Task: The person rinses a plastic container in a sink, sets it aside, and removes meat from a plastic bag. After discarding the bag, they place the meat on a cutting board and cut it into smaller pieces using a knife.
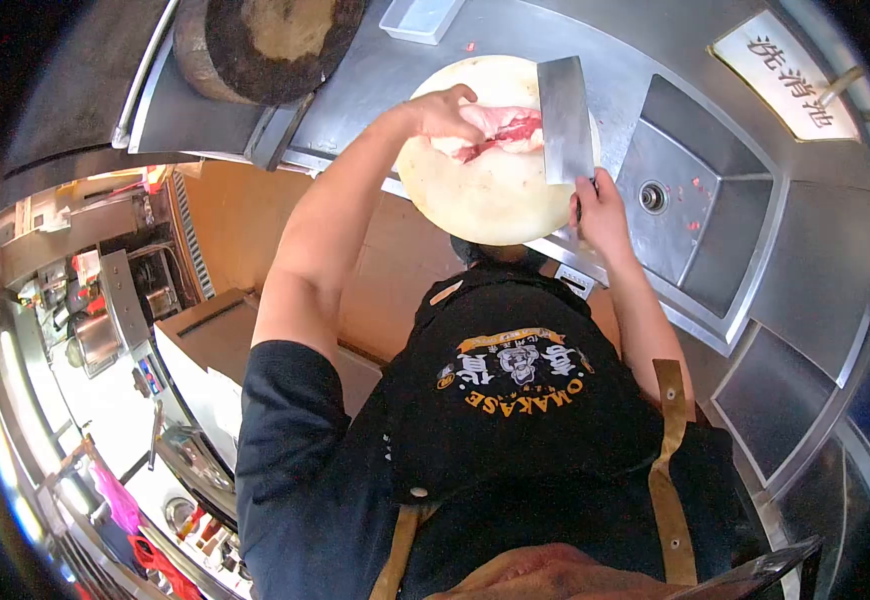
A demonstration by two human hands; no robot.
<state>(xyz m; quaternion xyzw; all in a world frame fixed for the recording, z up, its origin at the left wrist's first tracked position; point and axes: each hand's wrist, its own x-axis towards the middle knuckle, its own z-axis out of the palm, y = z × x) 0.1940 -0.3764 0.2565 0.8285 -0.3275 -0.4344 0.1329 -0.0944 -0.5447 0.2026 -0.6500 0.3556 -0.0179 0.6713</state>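
Note:
A piece of raw meat [500, 130], red with pale fat, lies on a round cream cutting board [475, 205]. My left hand [447, 113] presses on the meat's left end with its fingers curled over it. In my right hand [600, 212] is the dark handle of a cleaver [565, 115]. The cleaver's broad blade stands over the board at the meat's right end and hides part of it. Whether the blade touches the meat I cannot tell.
A steel sink [680, 210] with a drain and small red scraps is right of the board. Behind the board stands a white plastic container [422, 18]. A large round dark-rimmed block [210, 45] is at the upper left. A sign [790, 80] hangs upper right.

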